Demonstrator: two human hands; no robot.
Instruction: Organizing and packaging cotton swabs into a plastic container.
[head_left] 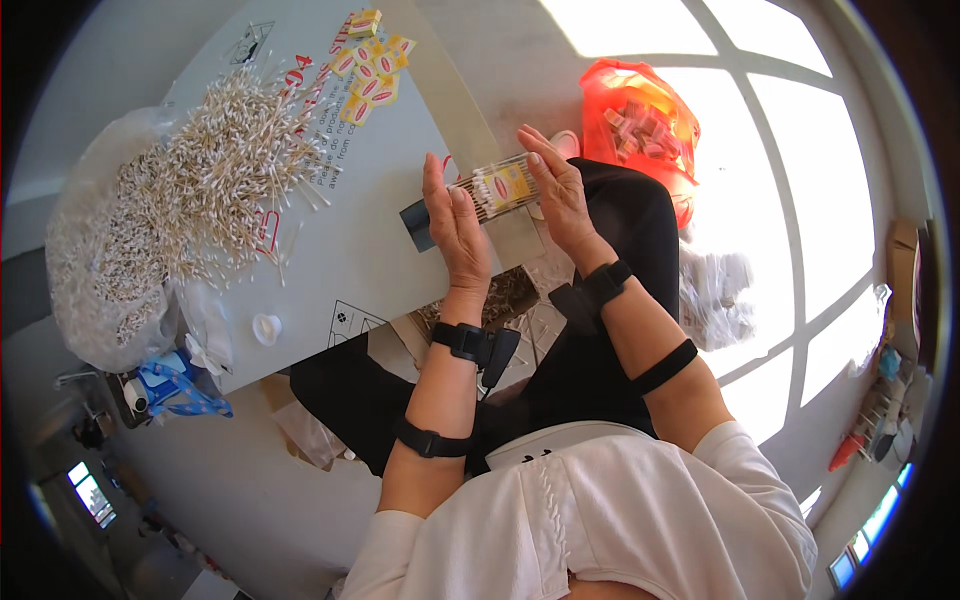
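Between my two hands I hold a clear packet of cotton swabs (503, 186) with a yellow and red label. My left hand (455, 228) presses its flat palm against the packet's left end. At the right end, my right hand (557, 192) grips with its fingers curled over the top. The packet hangs just above the near edge of a grey cardboard sheet (350, 250) that rests over my lap. A dark blue card (414, 226) lies under my left hand.
A big heap of loose cotton swabs (225, 155) covers the sheet's left part, spilling from a clear plastic bag (105, 265). Several yellow and red labels (370, 62) lie at the far edge. A small white cap (266, 328) sits nearer. A red bag (640, 120) of packs lies on the floor to the right.
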